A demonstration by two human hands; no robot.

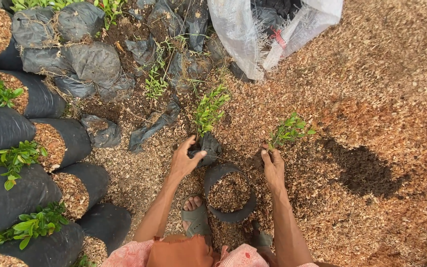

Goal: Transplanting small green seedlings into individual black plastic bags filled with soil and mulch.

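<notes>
Seedlings sit in both grips: left hand point(185, 160) grasps a bagged seedling point(207, 116), right hand point(273, 168) clutches a bare seedling point(288, 130), flanking an open grow bag point(229, 193).

At the centre of the frame you have a black grow bag point(229, 190) of thin, matt plastic film, its mouth filled with coarse, dry wood shavings. Your left hand point(185, 159) rests on a smaller crumpled bag point(208, 147) of the same dull black film. The ground point(371, 74) across the right of the frame is a rough, loose bed of tan shavings. At upper left, the emptied bags point(85, 59) look dusty, grey and creased. The sack point(243, 34) at the top is translucent, woven white plastic with a slight sheen. Your sandal point(196, 217) at bottom centre looks like matt grey rubber.
</notes>
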